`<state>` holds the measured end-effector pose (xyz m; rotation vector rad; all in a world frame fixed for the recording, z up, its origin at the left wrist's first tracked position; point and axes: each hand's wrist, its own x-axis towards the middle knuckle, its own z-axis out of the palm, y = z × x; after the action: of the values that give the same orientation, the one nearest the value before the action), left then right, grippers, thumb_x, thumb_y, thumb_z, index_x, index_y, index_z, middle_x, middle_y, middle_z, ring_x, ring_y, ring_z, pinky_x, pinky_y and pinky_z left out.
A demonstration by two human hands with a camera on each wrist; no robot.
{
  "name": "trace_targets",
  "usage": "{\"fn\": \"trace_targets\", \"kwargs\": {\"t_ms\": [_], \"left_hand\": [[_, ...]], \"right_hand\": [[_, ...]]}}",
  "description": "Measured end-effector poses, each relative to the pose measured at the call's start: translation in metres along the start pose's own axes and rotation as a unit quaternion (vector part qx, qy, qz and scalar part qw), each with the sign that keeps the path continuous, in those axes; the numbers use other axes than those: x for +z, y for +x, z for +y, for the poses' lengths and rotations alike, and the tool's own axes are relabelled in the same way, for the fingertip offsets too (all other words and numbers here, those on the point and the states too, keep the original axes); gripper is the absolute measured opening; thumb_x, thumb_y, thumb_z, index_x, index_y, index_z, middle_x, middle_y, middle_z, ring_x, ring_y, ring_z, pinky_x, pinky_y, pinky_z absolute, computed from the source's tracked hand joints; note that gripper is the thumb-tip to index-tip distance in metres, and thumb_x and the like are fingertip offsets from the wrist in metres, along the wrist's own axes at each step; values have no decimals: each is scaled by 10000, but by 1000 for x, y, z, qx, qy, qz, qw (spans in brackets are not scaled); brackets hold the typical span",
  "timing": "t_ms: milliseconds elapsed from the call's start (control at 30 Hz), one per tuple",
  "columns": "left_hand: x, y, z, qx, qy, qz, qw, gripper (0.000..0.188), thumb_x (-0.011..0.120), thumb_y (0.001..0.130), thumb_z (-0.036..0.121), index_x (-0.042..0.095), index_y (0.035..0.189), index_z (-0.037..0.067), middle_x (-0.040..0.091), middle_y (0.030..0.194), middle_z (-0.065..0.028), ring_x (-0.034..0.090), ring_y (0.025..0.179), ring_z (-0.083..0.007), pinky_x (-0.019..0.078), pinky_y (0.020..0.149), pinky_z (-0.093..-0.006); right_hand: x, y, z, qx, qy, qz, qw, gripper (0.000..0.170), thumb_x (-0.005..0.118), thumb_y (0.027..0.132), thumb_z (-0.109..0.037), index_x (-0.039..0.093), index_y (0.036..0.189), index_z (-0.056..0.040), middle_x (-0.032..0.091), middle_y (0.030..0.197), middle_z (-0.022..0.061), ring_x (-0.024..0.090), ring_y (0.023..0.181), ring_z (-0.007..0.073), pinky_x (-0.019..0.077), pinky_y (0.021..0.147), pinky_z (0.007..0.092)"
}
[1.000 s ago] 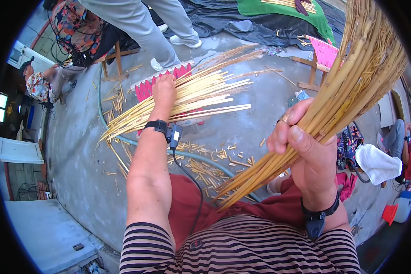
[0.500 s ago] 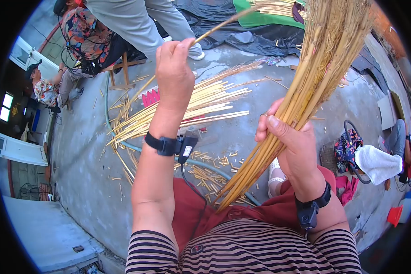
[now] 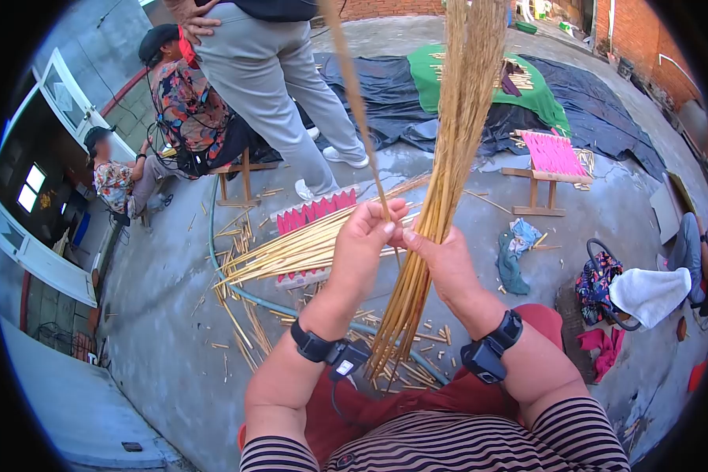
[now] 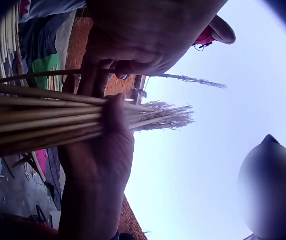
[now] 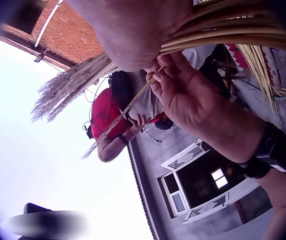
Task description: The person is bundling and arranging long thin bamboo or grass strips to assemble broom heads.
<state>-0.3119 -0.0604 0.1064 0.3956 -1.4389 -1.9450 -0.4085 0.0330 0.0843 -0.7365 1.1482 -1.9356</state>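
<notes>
My right hand (image 3: 447,263) grips a bundle of tan stalks (image 3: 434,197) around its lower part, feathery heads up and cut ends down over my lap. Close against it on the left, my left hand (image 3: 363,236) pinches one single stalk (image 3: 360,110) that stands up with its feathery tip at the top. In the left wrist view the right thumb lies across the bundle (image 4: 48,117). The right wrist view has the left fingers on the thin stalk (image 5: 128,107). More pale stalks (image 3: 291,244) lie in a pile beyond my left hand, over a pink toothed rack (image 3: 315,212).
A hose (image 3: 248,295) and short cut pieces (image 3: 429,346) lie on the concrete floor. A person in grey trousers (image 3: 267,79) stands ahead, others sit at the left. A pink-topped wooden stand (image 3: 554,157), a blue-green cloth (image 3: 515,259) and a bag (image 3: 598,275) are at the right.
My left hand has risen from the pile with one stalk and come right, beside the bundle. The bundle has moved left and stands more upright. The head view has tilted up.
</notes>
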Motion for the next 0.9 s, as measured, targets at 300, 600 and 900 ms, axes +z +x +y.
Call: {"fn": "trace_targets", "kwargs": {"t_ms": [300,600,900], "left_hand": [[-33,-29,-6,-60,-62,44,995,180,587,881,106,593,1028,3,604,1114,-91,582,969,-158,479,839,-306],[-48,-15,29,118,61,124,983,170,589,889,144,594,995,11,606,839,-29,554,755,-91,442,653,-231],[-85,-12,66,118,185,152,964,290,497,944,237,611,1012,-21,545,728,-1,491,599,-60,413,534,-190]], "right_hand": [[20,0,28,26,-72,-43,996,248,620,837,-54,556,1075,-28,602,877,8,565,791,84,483,685,240],[43,2,41,114,-49,-139,983,208,616,824,-35,536,1016,-21,594,761,45,569,633,110,478,568,244],[58,2,54,146,-82,-143,975,132,629,815,-33,519,887,-27,588,704,51,564,571,111,468,524,240]]}}
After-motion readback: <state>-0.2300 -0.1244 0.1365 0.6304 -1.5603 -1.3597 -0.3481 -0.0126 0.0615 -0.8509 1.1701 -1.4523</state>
